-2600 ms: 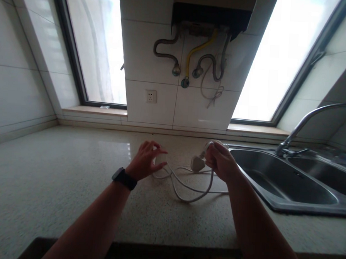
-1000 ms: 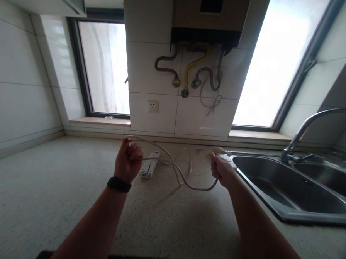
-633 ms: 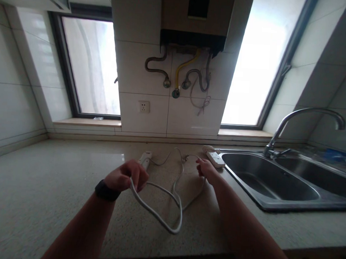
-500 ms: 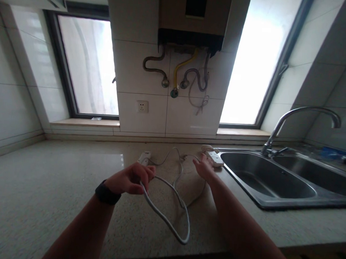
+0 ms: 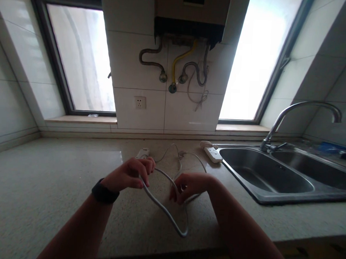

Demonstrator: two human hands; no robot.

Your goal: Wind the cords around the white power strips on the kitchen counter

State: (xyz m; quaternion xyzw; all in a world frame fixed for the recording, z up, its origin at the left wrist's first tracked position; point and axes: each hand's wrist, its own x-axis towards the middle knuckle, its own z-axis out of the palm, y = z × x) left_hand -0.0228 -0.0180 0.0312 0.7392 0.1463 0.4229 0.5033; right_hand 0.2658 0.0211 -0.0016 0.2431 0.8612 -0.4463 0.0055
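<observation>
My left hand [image 5: 134,174], with a dark band at the wrist, is closed on a white power cord [image 5: 165,211]. The cord hangs in a loop toward the counter's front edge. Over the middle of the counter, my right hand [image 5: 187,186] has its fingers curled down at the cord where strands cross. Its fingertips are partly hidden, though they appear pinched around the cord. Just behind my left hand lies one white power strip [image 5: 143,153], partly covered by it. A second white power strip [image 5: 213,154] with a coiled cord rests beside the sink.
A steel double sink [image 5: 263,171] with a tall curved faucet [image 5: 303,105] is set into the speckled counter [image 5: 56,185] on the right. On the tiled wall are an outlet [image 5: 140,102] and a water heater [image 5: 190,28] with pipes beneath it.
My right hand has moved from beside the right power strip, left and nearer, to the cord in the middle. My left hand keeps its hold. The view has shifted slightly.
</observation>
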